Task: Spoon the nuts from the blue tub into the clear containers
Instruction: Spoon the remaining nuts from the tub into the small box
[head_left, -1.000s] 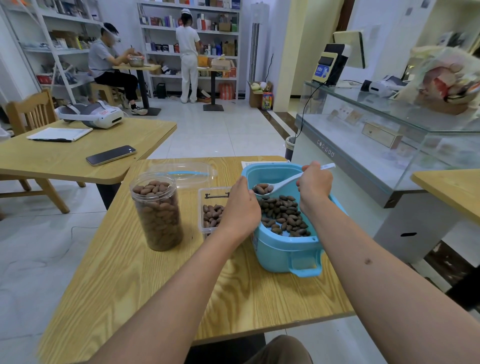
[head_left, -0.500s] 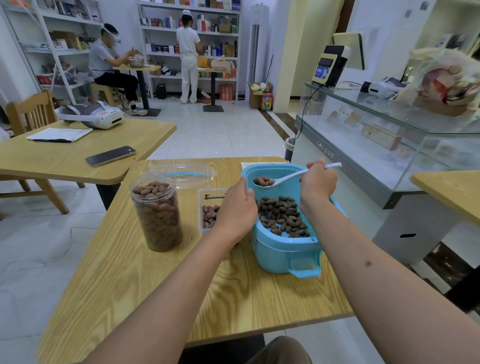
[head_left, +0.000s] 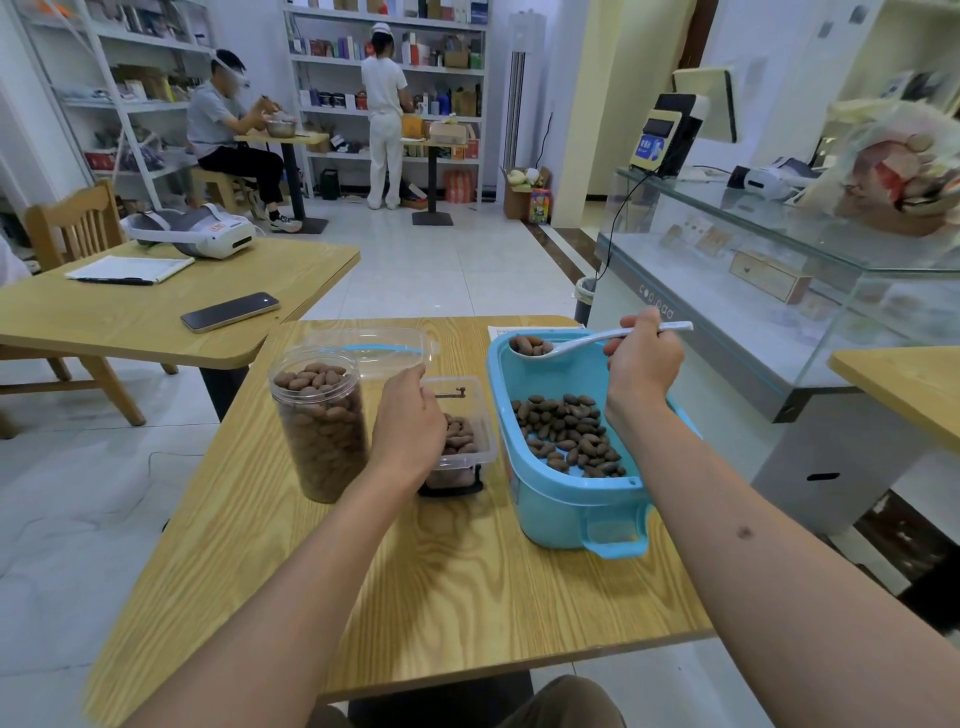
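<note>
A long-handled white plastic spoon (head_left: 582, 343) is pinched by its handle in the right hand (head_left: 643, 358), fingers closed around the shaft near its far end. The spoon's bowl, loaded with a few brown oval nuts (head_left: 527, 345), is held level above the far left rim of the light-blue rectangular plastic tub (head_left: 566, 504). A thin layer of the same nuts is seen on the tub's floor.

The left hand (head_left: 408, 421) is curled over the near left edge of the small clear rectangular plastic container (head_left: 467, 395), which is steadied by it; whether the fingers are clamped on the wall or only rested there cannot be told. This container is partly filled and stands touching or just beside the tub's left wall. A tall clear round plastic jar (head_left: 319, 421), already filled to its brim, stands just left of that hand on the light wooden table (head_left: 467, 597).

The coming move is judged to turn on one relation: the small container lies to the left of and nearer than the spoon bowl, with the tub's rim between them. The spoon's long axis runs left to right, bowl leftward, so the bowl already points toward the container. The right hand alone carries the load; a short leftward and inward sweep, kept level, would be needed before tipping.
</note>
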